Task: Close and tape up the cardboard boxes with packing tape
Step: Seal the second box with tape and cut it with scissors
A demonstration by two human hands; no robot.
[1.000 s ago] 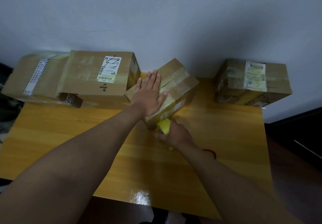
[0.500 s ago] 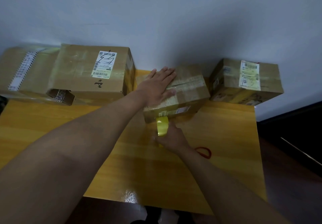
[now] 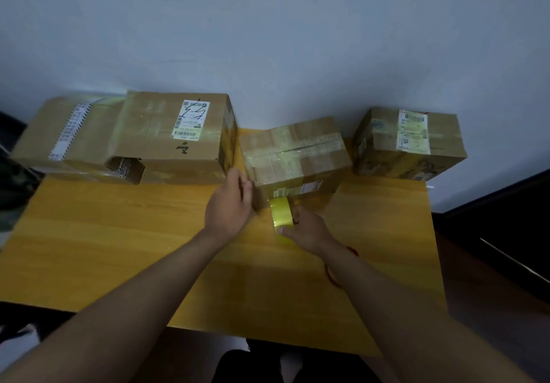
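Gripping tape roll (image 3: 281, 211), right hand (image 3: 306, 228); left hand (image 3: 230, 204) seemingly touching box (image 3: 293, 156).

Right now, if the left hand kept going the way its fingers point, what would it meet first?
The left hand would meet the near left corner of the middle box; its fingertips look at or almost on it, though depth is unclear.
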